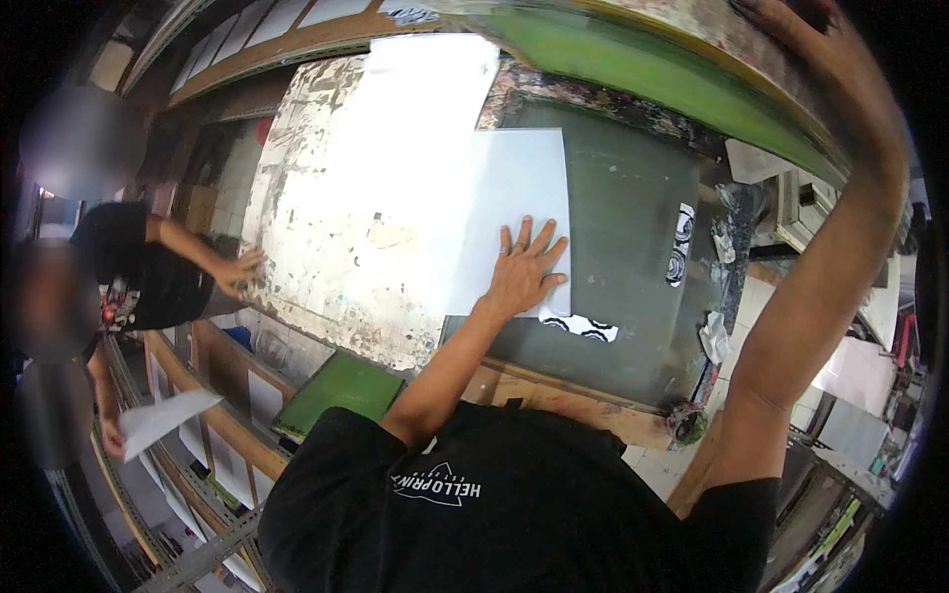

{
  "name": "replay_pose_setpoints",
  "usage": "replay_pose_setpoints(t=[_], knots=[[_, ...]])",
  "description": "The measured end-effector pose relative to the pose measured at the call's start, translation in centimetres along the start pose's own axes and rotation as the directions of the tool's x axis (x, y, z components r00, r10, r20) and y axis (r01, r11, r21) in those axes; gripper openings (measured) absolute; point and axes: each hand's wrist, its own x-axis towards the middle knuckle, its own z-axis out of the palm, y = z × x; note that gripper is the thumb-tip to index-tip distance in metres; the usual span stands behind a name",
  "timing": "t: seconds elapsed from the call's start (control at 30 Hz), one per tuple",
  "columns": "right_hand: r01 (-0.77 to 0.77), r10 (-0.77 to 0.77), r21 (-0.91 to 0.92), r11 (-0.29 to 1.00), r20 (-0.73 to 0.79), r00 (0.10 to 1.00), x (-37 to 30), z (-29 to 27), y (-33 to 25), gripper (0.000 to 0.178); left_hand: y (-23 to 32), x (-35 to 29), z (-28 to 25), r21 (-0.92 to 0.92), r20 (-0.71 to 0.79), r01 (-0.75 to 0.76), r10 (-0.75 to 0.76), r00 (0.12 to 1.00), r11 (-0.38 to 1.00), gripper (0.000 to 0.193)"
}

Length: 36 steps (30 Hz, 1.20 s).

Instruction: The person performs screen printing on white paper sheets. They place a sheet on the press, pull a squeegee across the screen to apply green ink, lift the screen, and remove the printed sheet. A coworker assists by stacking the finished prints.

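My left hand lies flat with fingers spread on a translucent white sheet, near its right edge. The sheet rests on a dark grey-green print bed and overlaps the bright worn board to its left. High at the right, my right hand grips the raised edge of a screen-printing frame with green mesh; some of its fingers are cut off at the picture's top. Two strips with black-and-white patterns lie on the bed: an upright strip at the right and a slanted strip just below my left hand.
A paint-stained white board covers the table's left half. At the left, a co-worker's hand is by its edge; another hand holds a white sheet. A green screen leans below. Crumpled paper sits at right.
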Motion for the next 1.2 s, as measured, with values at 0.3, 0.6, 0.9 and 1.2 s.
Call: replay_pose_setpoints(t=[0.3, 0.6, 0.9, 1.2], knots=[[0.053, -0.057, 0.049, 0.997, 0.067, 0.996, 0.3, -0.3, 0.4, 0.040, 8.1, 9.8, 4.1, 0.026, 0.155, -0.277, 0.270, 0.950, 0.961, 0.072], [-0.011, -0.038, -0.260, 0.965, -0.183, 0.982, -0.9, 1.7, -0.5, 0.055, 11.4, 8.5, 6.4, -0.039, 0.121, -0.357, 0.359, 0.925, 0.933, 0.072], [-0.112, 0.105, 0.059, 0.992, 0.106, 0.989, 0.4, -1.7, -0.7, 0.051, 11.9, 7.0, 6.6, -0.049, 0.096, -0.408, 0.411, 0.907, 0.912, 0.069], [-0.156, 0.172, -0.082, 0.984, 0.239, 0.956, -2.8, -1.2, -0.6, 0.040, 9.5, 4.3, -7.0, -0.658, -0.456, -0.360, 0.031, 0.890, 0.661, 0.075]])
